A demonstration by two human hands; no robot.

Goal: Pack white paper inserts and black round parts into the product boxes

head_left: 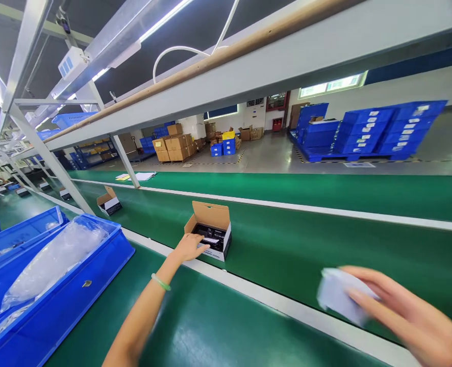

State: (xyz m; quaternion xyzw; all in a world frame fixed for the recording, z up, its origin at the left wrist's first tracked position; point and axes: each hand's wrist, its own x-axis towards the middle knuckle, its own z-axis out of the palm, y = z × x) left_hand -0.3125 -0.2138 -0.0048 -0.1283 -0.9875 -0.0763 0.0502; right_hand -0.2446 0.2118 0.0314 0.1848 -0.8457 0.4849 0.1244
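An open cardboard box (pixel 226 243) with a raised brown lid and white printed front stands on the green conveyor belt. Inside it lie black parts (pixel 215 234) with a small white piece on top. My left hand (pixel 190 247), a pale green bangle on its wrist, grips the box's front left corner, fingers over the edge and thumb along the front. Off to the right, over the belt, my right hand (pixel 398 311) pinches a white folded paper (pixel 343 295) between thumb and fingers. Motion blurs this paper, so any print on it cannot be read.
Blue bins (pixel 96 265) with clear plastic bags stand at left on the green worktop. A second open box (pixel 109 203) sits farther up the belt. A white rail (pixel 272 300) edges the belt. An overhead beam (pixel 249 66) crosses above. People's arms show at far left.
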